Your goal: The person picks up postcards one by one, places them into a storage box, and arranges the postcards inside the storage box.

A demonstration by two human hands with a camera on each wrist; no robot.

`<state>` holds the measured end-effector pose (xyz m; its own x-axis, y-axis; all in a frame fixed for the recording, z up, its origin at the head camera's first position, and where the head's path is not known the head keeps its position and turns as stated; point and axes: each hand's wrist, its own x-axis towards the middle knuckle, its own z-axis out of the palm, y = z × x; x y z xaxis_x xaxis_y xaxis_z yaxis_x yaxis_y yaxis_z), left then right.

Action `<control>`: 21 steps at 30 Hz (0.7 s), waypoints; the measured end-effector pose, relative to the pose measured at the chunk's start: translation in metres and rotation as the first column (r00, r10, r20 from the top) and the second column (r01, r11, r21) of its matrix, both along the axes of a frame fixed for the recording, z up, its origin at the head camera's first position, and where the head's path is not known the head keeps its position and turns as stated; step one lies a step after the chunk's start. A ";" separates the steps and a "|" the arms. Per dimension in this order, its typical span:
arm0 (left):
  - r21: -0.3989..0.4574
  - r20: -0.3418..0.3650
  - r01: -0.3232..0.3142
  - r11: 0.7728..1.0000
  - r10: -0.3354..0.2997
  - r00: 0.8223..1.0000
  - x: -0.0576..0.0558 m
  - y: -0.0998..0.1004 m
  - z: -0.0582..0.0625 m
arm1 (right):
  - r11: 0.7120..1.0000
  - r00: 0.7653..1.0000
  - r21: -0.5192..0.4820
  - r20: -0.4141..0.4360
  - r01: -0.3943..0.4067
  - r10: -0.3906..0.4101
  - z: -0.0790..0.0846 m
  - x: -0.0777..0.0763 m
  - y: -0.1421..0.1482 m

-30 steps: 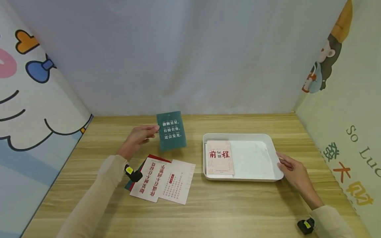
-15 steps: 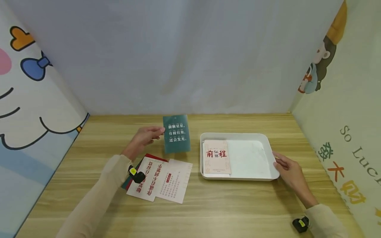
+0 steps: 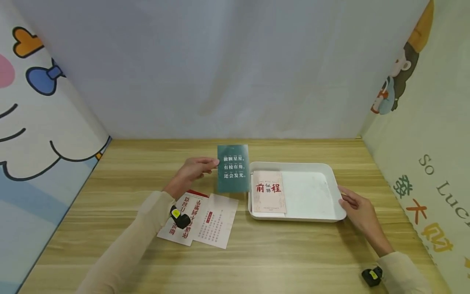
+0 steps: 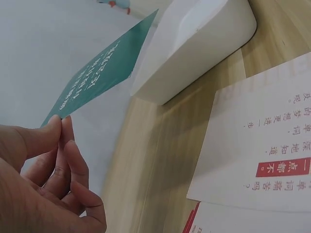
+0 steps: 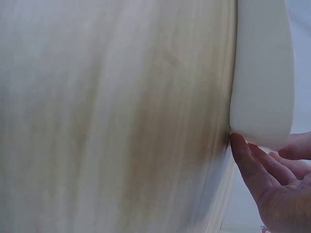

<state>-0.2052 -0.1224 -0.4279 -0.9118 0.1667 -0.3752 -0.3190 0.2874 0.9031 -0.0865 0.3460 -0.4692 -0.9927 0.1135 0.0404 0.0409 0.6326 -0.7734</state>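
A green card (image 3: 233,168) with white lettering is held up by my left hand (image 3: 192,173), its left edge pinched between thumb and fingertips. In the left wrist view the card (image 4: 104,68) slants up from those fingers, clear of the table. To its right lies a white tray (image 3: 312,218), which the card's right edge almost meets in the head view. Inside the tray, at the left, is a small stack of cards topped by a pale pink one (image 3: 269,200) with red lettering. My right hand (image 3: 361,210) grips the tray's right end, thumb at the rim and fingers against the outer wall.
Several overlapping cards lie left of the tray, among them a pale card (image 3: 216,222) with red print, partly covered by my left forearm in the head view. A grey curtain (image 3: 235,73) closes the back of the wooden table (image 3: 271,257), with printed panels at both sides.
My left hand has carried the green card rightward, from above the loose cards to beside the tray's left end. My right hand has stayed at the tray.
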 end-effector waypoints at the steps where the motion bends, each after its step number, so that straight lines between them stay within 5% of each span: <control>1: 0.006 0.005 -0.003 1.000 0.003 1.000 0.000 0.003 0.001 | 1.000 1.000 -0.003 0.002 0.001 -0.001 0.001 0.000 0.000; 21: 0.067 -0.045 0.071 0.995 -0.068 0.997 0.011 0.048 -0.001 | 1.000 1.000 0.013 -0.005 -0.006 0.006 0.004 0.002 -0.002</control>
<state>-0.1945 -0.0742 -0.4292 -0.9122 0.2539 -0.3218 -0.2614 0.2442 0.9338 -0.0845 0.3443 -0.4655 -0.9931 0.1072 0.0470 0.0332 0.6428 -0.7653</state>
